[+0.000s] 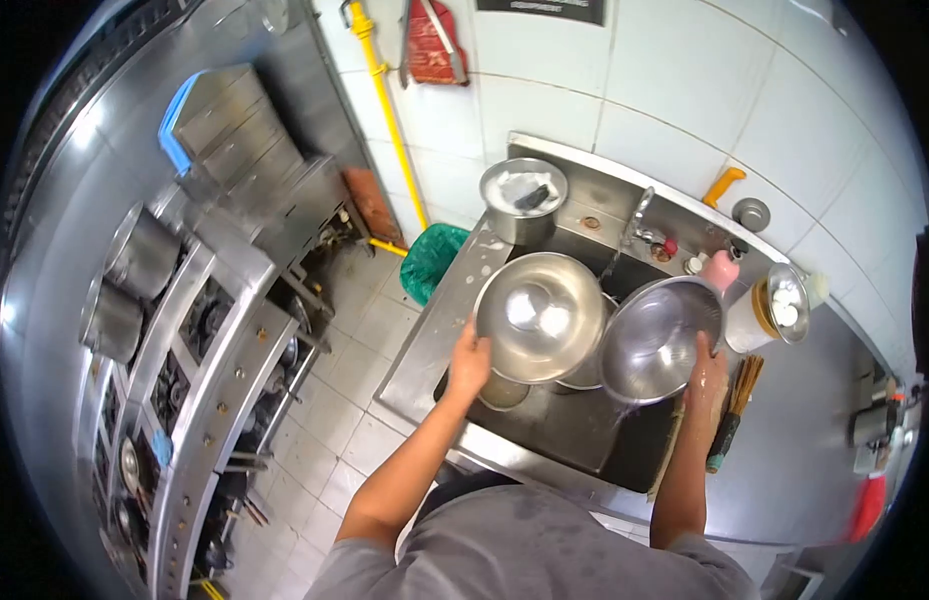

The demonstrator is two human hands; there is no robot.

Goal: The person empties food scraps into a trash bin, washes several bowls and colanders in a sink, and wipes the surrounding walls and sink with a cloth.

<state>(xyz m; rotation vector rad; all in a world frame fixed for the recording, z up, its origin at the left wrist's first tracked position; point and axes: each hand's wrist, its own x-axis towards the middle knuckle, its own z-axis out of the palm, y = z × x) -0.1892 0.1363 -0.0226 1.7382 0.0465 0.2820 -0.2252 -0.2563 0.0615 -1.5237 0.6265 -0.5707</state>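
Over the sink, my left hand grips the rim of a shiny metal bowl on its left side. My right hand holds a second metal bowl by its right edge, with its inside facing up. The two bowls are side by side, their rims close together. Water runs from the faucet behind them. Another metal vessel shows partly beneath the bowls in the basin, mostly hidden.
A metal pot stands at the sink's back left corner, above a green-lined bin. Right of the basin are a brush, a pink bottle and a metal bowl with white items. Stoves line the left.
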